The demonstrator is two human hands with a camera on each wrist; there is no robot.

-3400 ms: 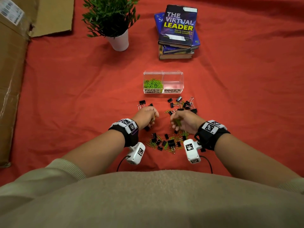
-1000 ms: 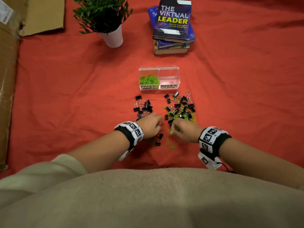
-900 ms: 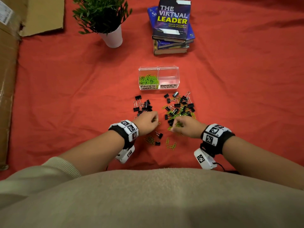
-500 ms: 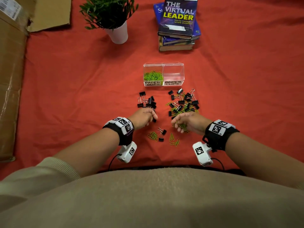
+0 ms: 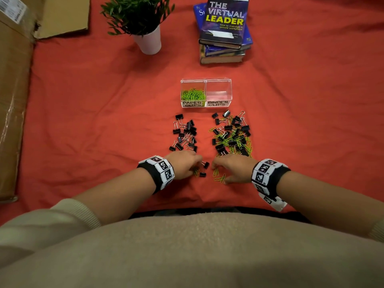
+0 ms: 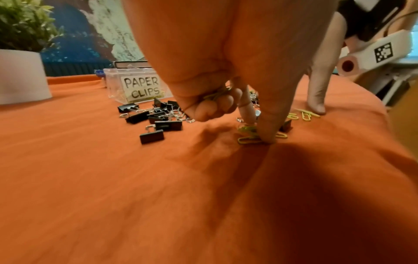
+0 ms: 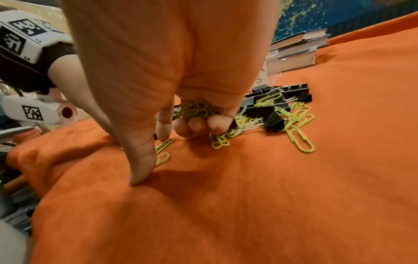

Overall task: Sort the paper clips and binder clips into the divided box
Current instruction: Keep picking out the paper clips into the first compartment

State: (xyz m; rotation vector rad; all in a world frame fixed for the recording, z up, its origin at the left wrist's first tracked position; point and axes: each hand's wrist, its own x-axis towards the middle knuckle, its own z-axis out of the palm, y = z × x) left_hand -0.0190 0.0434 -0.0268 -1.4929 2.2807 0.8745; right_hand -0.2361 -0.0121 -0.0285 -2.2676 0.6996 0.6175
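A clear divided box (image 5: 206, 80) stands mid-cloth; its left cell, labelled PAPER CLIPS, holds green paper clips (image 5: 193, 94), and its right cell, labelled BINDER CLIPS, looks bare. Black binder clips (image 5: 185, 133) lie in a left pile; a mixed pile (image 5: 232, 135) lies right. My left hand (image 5: 185, 165) curls its fingers round a few green clips (image 6: 216, 94) while thumb and forefinger press on loose clips (image 6: 250, 140) on the cloth. My right hand (image 5: 232, 167) holds a bundle of green clips (image 7: 199, 109) in its curled fingers, thumb and forefinger down by loose clips (image 7: 162, 148).
A potted plant (image 5: 145, 21) and a stack of books (image 5: 224, 32) stand behind the box. Cardboard (image 5: 12, 96) lines the left edge. The red cloth (image 5: 93, 121) covers the whole surface. Wrist cameras hang under both forearms.
Both hands have dropped back down to the loose paper clips nearest me, after lifting slightly half a second ago. The piles and box stay put.
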